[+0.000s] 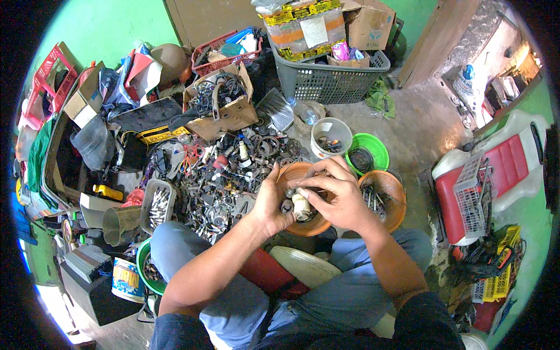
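From the head camera, looking down past two bare forearms and blue-jeaned knees, both hands meet over a round orange plastic bowl (pixel 294 224) that sits on the floor just ahead of the knees. The left hand (pixel 269 201) has its fingers curled shut around a small cream-white cylindrical part with a dark metal end (pixel 301 205) — its grip is closed on that part from the left side. The right hand (pixel 337 195) comes over from the right, fingertips pinched down onto the top of the same part, so both hands hold it directly above the bowl, which has a few dark metal pieces in it.

Just right of the hands sits a second orange bowl holding long nails and bolts (pixel 385 198), touching or nearly touching the first. Beyond it lie a bright green plastic basin with a dark ring inside (pixel 367 153) and a white plastic bucket (pixel 331 137), side by side. Left of the hands spreads a heap of dark scrap metal rings, gears and fittings (pixel 227 169) on the floor, with a clear rectangular tray of silver bolts (pixel 157 204) at its near-left edge. Farther back stand an open cardboard box of black rubber rings (pixel 221 99) and a grey slatted plastic laundry basket (pixel 326 76).
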`<state>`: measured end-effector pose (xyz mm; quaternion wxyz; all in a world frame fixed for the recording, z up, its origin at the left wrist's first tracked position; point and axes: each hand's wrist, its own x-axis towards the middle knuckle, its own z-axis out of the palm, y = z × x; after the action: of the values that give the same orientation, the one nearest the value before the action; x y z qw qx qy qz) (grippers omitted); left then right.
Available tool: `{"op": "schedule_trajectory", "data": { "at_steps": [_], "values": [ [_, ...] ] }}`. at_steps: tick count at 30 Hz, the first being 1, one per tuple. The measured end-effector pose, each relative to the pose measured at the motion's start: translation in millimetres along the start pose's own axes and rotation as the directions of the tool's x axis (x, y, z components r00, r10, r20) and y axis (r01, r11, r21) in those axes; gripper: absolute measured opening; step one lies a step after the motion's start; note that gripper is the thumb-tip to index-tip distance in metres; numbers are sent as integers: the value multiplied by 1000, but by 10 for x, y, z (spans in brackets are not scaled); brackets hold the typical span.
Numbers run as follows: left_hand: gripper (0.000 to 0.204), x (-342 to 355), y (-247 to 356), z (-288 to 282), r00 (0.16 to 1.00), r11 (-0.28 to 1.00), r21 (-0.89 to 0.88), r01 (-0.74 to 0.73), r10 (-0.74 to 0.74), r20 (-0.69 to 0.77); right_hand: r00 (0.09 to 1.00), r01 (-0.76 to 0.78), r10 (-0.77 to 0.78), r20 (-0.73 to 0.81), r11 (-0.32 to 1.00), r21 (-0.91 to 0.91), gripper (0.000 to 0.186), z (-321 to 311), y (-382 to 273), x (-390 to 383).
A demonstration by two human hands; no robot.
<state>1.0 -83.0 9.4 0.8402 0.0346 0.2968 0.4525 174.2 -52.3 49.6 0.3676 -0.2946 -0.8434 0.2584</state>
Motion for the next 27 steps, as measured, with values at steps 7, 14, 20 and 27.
{"op": "schedule_trajectory", "data": {
  "at_steps": [7, 14, 20, 27],
  "values": [
    [87, -8, -49, 58, 996, 996, 14, 83, -82, -32, 991, -87, 86, 106, 996, 5, 17, 61, 50, -58],
    [82, -1, -56, 41, 998, 995, 77, 60, -58, -21, 986, -134, 132, 101, 991, 12, 15, 154, 95, -102],
    [78, -21, -34, 101, 996, 993, 99, 69, -64, -55, 967, -248, 230, 108, 944, 218, 13, 164, 180, -112],
    [78, -40, -24, 148, 998, 997, 61, 49, -46, -49, 806, -576, 537, 249, 615, 538, 15, 61, 50, -51]
  ]
}}
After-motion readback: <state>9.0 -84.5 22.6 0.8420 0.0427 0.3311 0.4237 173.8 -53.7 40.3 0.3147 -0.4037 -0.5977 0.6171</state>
